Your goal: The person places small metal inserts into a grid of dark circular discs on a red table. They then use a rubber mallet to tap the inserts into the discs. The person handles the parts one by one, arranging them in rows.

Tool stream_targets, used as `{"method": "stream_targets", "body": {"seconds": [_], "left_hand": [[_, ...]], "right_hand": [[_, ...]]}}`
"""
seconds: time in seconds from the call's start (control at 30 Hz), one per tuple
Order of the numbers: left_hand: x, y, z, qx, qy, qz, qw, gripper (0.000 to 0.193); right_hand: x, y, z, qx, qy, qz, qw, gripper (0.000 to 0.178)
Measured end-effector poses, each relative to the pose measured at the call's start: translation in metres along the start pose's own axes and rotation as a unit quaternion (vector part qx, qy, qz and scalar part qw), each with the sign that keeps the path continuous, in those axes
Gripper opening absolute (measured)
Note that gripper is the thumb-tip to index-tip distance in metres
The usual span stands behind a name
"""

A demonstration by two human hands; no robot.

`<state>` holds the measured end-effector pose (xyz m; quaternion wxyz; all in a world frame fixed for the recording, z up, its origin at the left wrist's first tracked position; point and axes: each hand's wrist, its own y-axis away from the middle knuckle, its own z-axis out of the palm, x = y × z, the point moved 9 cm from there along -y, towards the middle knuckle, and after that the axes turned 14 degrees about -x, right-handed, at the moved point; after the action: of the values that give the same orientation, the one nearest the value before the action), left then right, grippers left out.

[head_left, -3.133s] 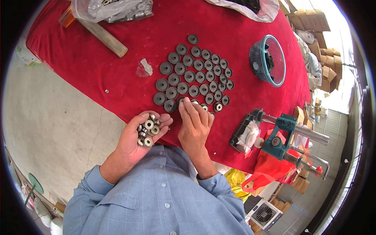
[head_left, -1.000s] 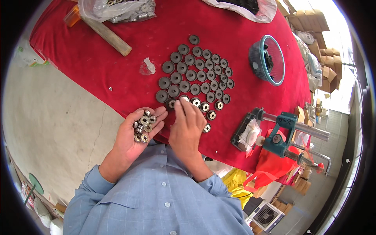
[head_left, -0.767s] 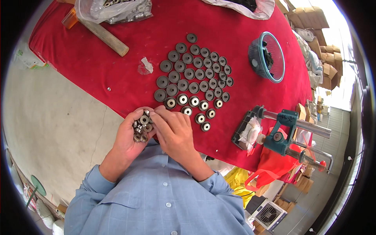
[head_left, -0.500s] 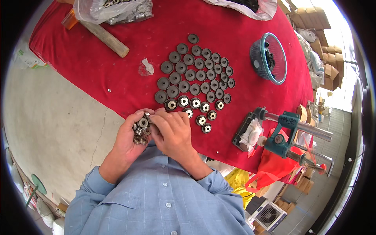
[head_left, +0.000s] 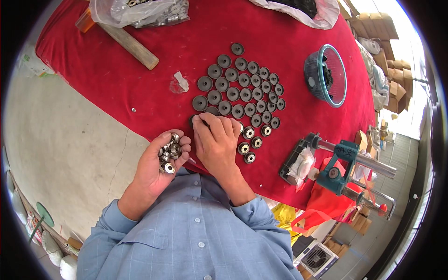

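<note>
Lying flat, dark discs, stubs upward

The bearings you hold are bright metal, smooth and glossy. In front of you, the discs look matt and dark; you can't tell metal from plastic there. Under them spreads matt red cloth. Your shirt is dull woven cloth. The basket is glossy, see-through plastic, the bag thin, crinkled plastic, the bar bare, dull wood. Your press pairs green-painted metal with a shiny metal post.
</note>
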<state>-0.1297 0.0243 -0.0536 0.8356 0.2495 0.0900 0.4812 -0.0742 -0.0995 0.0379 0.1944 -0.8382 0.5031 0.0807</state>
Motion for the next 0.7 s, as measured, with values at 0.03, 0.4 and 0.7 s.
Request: {"method": "stream_targets", "body": {"seconds": [0.03, 0.4, 0.7], "left_hand": [[0.000, 0.000, 0.000, 0.011, 0.002, 0.002, 1.000, 0.025], [0.001, 0.000, -0.001, 0.006, 0.004, -0.007, 1.000, 0.025], [0.000, -0.002, -0.001, -0.004, -0.002, -0.008, 1.000, 0.026]], "right_hand": [[-0.002, 0.001, 0.000, -0.001, 0.006, -0.003, 1.000, 0.028], [-0.010, 0.021, 0.009, -0.015, 0.058, 0.000, 0.998, 0.039], [-0.017, 0.021, 0.009, -0.037, 0.088, 0.041, 0.995, 0.043]]}}
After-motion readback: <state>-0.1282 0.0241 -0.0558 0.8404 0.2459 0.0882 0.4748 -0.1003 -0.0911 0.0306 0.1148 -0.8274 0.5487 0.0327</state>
